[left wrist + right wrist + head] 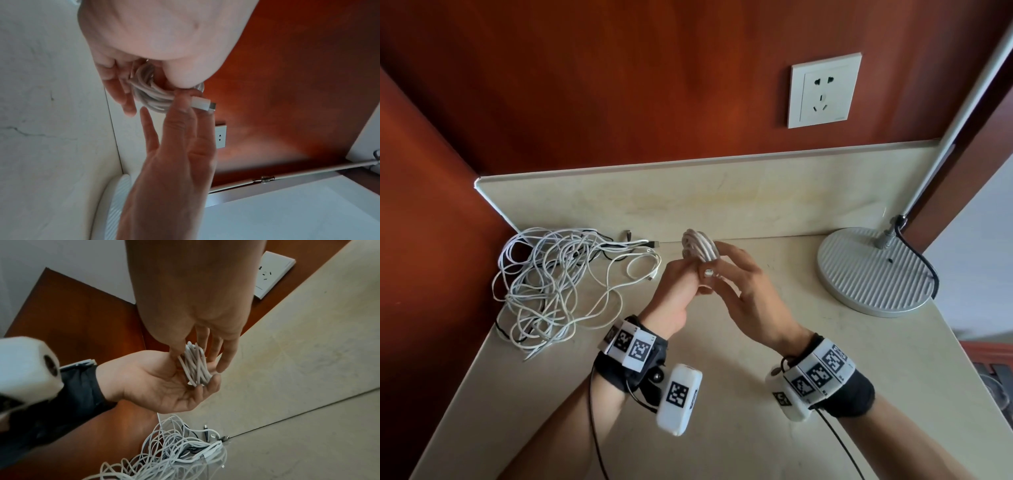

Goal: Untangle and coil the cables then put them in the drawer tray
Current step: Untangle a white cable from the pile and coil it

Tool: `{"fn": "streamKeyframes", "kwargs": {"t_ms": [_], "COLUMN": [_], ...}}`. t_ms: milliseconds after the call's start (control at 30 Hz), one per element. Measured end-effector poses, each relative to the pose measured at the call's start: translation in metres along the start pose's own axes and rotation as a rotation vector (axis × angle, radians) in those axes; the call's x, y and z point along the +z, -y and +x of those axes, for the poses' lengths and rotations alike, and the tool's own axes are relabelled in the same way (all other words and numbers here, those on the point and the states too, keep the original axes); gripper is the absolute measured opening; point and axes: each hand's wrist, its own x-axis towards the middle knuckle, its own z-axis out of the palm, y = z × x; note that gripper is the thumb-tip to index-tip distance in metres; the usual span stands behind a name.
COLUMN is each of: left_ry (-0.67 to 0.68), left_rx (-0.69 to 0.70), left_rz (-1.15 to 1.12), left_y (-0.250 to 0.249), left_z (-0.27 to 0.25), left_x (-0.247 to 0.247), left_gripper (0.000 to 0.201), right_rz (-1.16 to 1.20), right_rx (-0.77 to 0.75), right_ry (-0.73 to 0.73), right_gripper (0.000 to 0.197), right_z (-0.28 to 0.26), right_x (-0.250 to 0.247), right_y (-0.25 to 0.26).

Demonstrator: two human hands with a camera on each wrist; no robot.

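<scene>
At frame centre, the left hand [677, 291] is gripping the white coil [699, 247], partly hiding it, while the right hand's [750, 294] fingers [180, 104] are pinching its plug [202, 104]. The tangled cables [558, 284] are lying lower left on the beige counter [774, 342], under a red-brown wall [619, 85].

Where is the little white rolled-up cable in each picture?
Head view: the coiled cable is at the middle, above the counter, held by the left hand with the right hand at it.
Left wrist view: the coil is above centre, under the thumb.
Right wrist view: the coil is at the centre, on the left fingers.
Shared landmark: the white wall socket.
</scene>
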Motion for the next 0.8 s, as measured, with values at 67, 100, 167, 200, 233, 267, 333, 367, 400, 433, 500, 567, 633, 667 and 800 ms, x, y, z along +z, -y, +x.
{"fn": "streamKeyframes", "kwargs": {"t_ms": [67, 100, 167, 200, 233, 267, 333, 367, 400, 433, 500, 567, 633, 667, 800], "left_ry": [0.035, 0.055, 0.102, 0.114, 0.122, 0.135, 0.197, 0.229, 0.249, 0.255, 0.231, 0.155, 0.062, 0.036, 0.039], "left_rx": [0.031, 0.045, 0.102, 0.135, 0.165, 0.192, 0.248, 0.284, 0.329, 0.379, 0.486, 0.609, 0.729, 0.771, 0.761], "left_rz": [0.026, 0.037, 0.061, 0.071, 0.075, 0.075, 0.079, 0.094, 0.117, 0.142, 0.207, 0.352, 0.548, 0.616, 0.487], "left_y": [0.0, 0.0, 0.0, -0.001, -0.002, -0.002, -0.003, -0.003, -0.003, -0.002, -0.002, -0.003, -0.004, -0.006, -0.012], "left_z": [-0.001, -0.001, -0.001, -0.002, -0.002, -0.002, -0.003, -0.005, -0.006, -0.008, -0.011, -0.013, -0.014, -0.015, -0.017], "left_x": [-0.001, -0.002, -0.006, -0.007, -0.01, -0.013, -0.019, -0.021, -0.023, -0.025, -0.026, -0.028, -0.031, -0.032, -0.031], "left_gripper": [0.029, 0.028, 0.025, 0.024, 0.023, 0.023, 0.024, 0.026, 0.028, 0.03, 0.032, 0.032, 0.03, 0.029, 0.031], "right_rz": [0.064, 0.11, 0.192, 0.23, 0.273, 0.317, 0.374, 0.39, 0.412, 0.44, 0.5, 0.593, 0.699, 0.739, 0.807], "right_rx": [0.032, 0.05, 0.079, 0.09, 0.103, 0.119, 0.135, 0.13, 0.124, 0.122, 0.126, 0.151, 0.197, 0.215, 0.282], "right_ry": [-0.04, -0.055, -0.08, -0.086, -0.09, -0.095, -0.125, -0.139, -0.14, -0.134, -0.126, -0.132, -0.158, -0.175, -0.24], "right_gripper": [0.012, 0.012, 0.012, 0.012, 0.012, 0.012, 0.012, 0.012, 0.012, 0.013, 0.013, 0.014, 0.018, 0.019, 0.018], "right_z": [0.0, 0.0, 0.001, 0.001, 0.001, 0.002, 0.007, 0.01, 0.013, 0.015, 0.019, 0.022, 0.025, 0.027, 0.031], "right_x": [0.0, 0.0, 0.0, 0.0, 0.0, -0.002, -0.007, -0.01, -0.013, -0.015, -0.018, -0.02, -0.023, -0.026, -0.033], "right_y": [-0.001, 0.0, 0.002, 0.003, 0.005, 0.007, 0.01, 0.011, 0.012, 0.012, 0.013, 0.014, 0.017, 0.018, 0.016]}}
